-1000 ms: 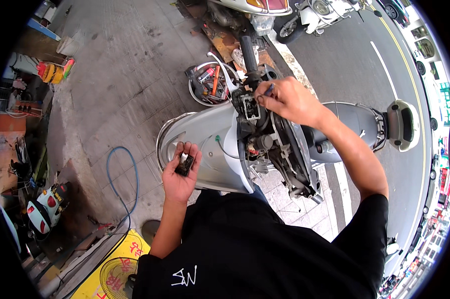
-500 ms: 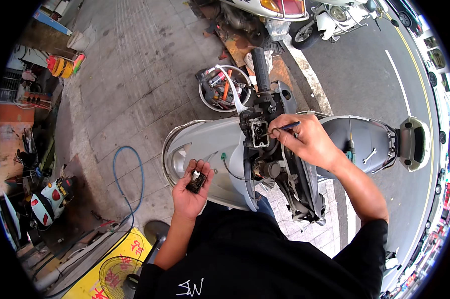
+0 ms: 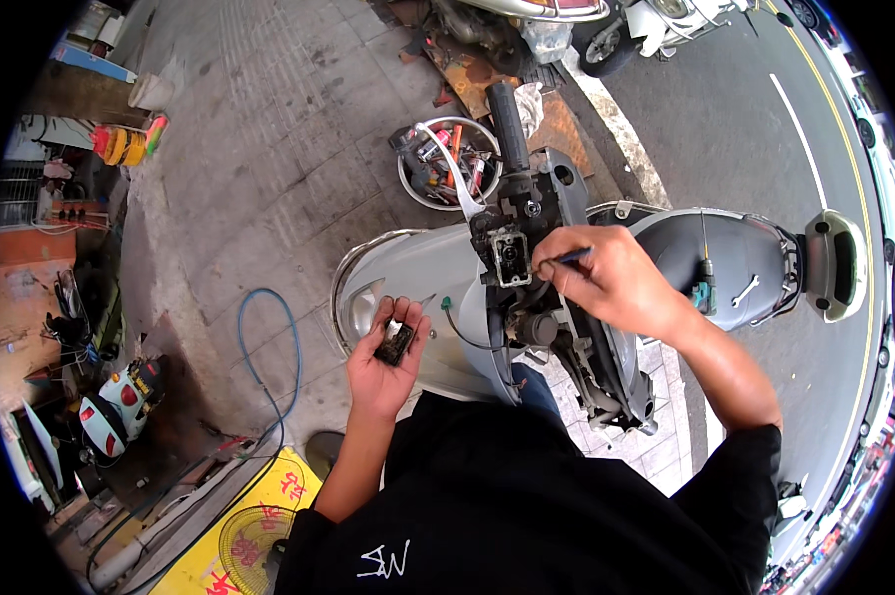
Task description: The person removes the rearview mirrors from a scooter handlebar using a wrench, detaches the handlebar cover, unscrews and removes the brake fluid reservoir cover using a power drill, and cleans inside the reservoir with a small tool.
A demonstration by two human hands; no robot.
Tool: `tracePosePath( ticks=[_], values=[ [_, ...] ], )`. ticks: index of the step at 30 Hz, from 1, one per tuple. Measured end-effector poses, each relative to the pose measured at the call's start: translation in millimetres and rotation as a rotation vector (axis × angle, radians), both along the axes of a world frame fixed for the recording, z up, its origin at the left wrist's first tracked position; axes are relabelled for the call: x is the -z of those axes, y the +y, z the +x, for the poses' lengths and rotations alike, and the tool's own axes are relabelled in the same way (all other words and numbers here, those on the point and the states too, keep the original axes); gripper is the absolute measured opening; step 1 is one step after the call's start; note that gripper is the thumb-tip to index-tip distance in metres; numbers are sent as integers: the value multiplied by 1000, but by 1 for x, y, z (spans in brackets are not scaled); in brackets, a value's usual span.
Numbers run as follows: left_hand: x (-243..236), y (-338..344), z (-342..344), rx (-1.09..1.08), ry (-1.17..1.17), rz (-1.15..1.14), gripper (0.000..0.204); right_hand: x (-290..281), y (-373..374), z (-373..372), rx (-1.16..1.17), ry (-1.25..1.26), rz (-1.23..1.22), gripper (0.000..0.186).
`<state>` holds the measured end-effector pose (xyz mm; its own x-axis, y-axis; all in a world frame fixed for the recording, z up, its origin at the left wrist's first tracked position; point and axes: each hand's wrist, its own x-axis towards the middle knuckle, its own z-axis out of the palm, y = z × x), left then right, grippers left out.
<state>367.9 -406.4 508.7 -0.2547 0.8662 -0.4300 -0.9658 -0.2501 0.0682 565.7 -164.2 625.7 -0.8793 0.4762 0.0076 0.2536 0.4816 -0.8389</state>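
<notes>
My right hand (image 3: 606,278) pinches a slim tool with a dark blue handle (image 3: 572,255); its working end is too small to make out. Right beside its fingertips is an open rectangular fluid reservoir (image 3: 512,259) with a dark inside, on the handlebar of a grey scooter (image 3: 418,260). My left hand (image 3: 380,372) is palm up, fingers curled around a small dark rectangular part (image 3: 395,343) that looks wet or greasy. It is held over the scooter's front panel, near a green connector (image 3: 447,302) on a thin cable.
A round metal basin (image 3: 404,183) of tools stands beyond the handlebar's brake lever (image 3: 454,169). On the seat (image 3: 750,253) lie a green power drill (image 3: 703,288) and a wrench (image 3: 746,289). A blue hose (image 3: 297,357) loops over the pavement; a fan (image 3: 254,545) is at lower left.
My left hand has moved slightly forward with the dark part. My right hand and the tool have drawn back a little from the reservoir. The whole view has shifted slightly.
</notes>
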Motion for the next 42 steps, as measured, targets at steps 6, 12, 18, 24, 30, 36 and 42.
tracePosePath(
  ticks=[6, 12, 18, 24, 30, 36, 42],
  values=[
    [-5, 8, 0, 84, 64, 90, 37, 14, -4, -6, 62, 85, 43, 13],
    [-12, -1, -6, 107, 66, 67, 37, 19, -5, -1, 71, 59, 2, 15],
    [-14, -23, -18, 117, 50, 76, 37, 20, -38, -6, 308, 99, 218, 13],
    [-10, -36, -26, 139, 52, 89, 37, 34, -51, -13, 425, 125, 270, 14],
    [-9, -35, -33, 172, 35, 127, 37, 39, -53, -20, 511, 139, 332, 15],
    [-23, -58, -45, 138, 7, 32, 37, 39, -37, -32, 453, 184, 77, 21],
    [-13, -55, -24, 152, -18, 187, 38, 55, -43, 2, 588, 252, -148, 20]
  ],
)
